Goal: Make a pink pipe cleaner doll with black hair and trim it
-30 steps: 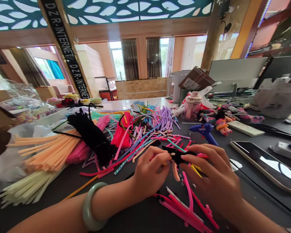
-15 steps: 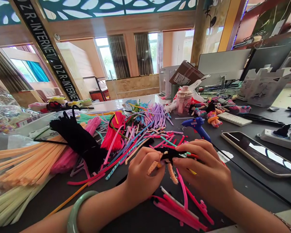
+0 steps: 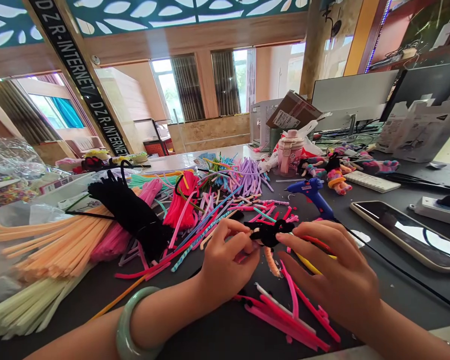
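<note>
Right now, your dark table (image 3: 210, 330) spreads under everything, with the peach bundle of fuzzy stems (image 3: 60, 245) on its left and the black bundle (image 3: 129, 215) leaning beside it. Over on the right lies the phone (image 3: 408, 235), screen up. Your two hands (image 3: 228, 260) (image 3: 333, 270) meet near the middle, the left one closed in a narrow pinch on the left end of the black fuzzy piece. Your right hand is wider, its upper fingertips on the right end of that piece and the thumb held lower; whether it truly grips, you cannot tell from here. The blue glue gun (image 3: 315, 195) rests beyond the right hand, and loose pink stems (image 3: 285, 320) lie on the near side, between your forearms.

The black fuzzy piece (image 3: 264, 235) is up between your fingertips, and it's what has changed: half a second ago it looked fairly flat, and now a rounded black curl (image 3: 285, 225) shows at its far right edge. That suggests its shape is still being worked, so the curl could slip if the right fingertips ease off. Just below the piece hangs a short peach coil (image 3: 272, 262), its upper join hidden
</note>
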Demonstrator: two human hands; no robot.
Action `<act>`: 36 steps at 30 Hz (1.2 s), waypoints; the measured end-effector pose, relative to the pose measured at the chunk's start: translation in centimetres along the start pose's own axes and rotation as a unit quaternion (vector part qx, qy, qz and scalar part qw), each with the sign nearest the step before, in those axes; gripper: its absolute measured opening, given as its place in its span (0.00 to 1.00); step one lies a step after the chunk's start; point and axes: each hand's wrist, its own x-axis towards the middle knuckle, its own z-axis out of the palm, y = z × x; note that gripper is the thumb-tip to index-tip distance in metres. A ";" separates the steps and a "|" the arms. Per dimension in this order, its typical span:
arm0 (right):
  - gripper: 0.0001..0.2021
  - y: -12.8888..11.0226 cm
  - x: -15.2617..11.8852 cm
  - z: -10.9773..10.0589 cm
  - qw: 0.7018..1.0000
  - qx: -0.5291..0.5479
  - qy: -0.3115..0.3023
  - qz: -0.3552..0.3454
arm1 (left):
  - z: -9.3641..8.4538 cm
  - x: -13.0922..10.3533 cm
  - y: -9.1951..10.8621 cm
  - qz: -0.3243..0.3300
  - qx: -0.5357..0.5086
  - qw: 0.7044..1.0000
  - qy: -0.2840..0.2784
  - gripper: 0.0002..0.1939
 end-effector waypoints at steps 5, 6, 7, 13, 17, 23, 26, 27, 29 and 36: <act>0.11 0.0 -0.3 0.2 1.000 0.010 -0.020 -0.016 | -0.1 0.0 -0.1 0.034 0.006 0.999 0.004 0.13; 0.10 0.0 -0.4 0.1 0.999 0.020 -0.029 -0.017 | -0.1 0.0 -0.1 0.041 0.006 0.999 0.003 0.14; 0.09 0.0 -0.5 0.0 0.999 0.027 -0.038 -0.016 | -0.1 0.1 -0.2 0.047 0.005 0.999 0.000 0.14; 0.08 0.1 -1.0 -0.5 0.996 0.034 -0.064 -0.044 | -0.2 -0.2 -0.2 0.077 0.018 0.997 -0.003 0.15; 0.08 0.7 -0.5 -0.8 0.990 0.016 -0.091 -0.106 | -0.2 -0.3 -0.3 0.083 0.049 0.995 -0.007 0.15; 0.05 1.7 0.6 -1.7 0.995 0.055 -0.048 -0.062 | -0.2 -0.1 -0.6 0.140 0.072 0.988 0.011 0.13; 0.08 1.9 0.7 -1.5 0.995 0.072 -0.057 -0.031 | -0.2 -0.1 -0.8 0.147 0.078 0.986 0.023 0.13; 0.09 1.9 0.6 -1.3 0.995 0.076 -0.064 -0.028 | -0.2 -0.2 -0.9 0.153 0.076 0.985 0.026 0.12; 0.09 1.8 0.5 -1.1 0.994 0.087 -0.069 -0.021 | -0.1 -0.3 -1.0 0.169 0.063 0.983 0.028 0.12; 0.04 0.8 0.6 -1.1 0.992 0.113 -0.058 -0.018 | 0.4 -0.8 -1.5 0.196 0.028 0.980 0.031 0.11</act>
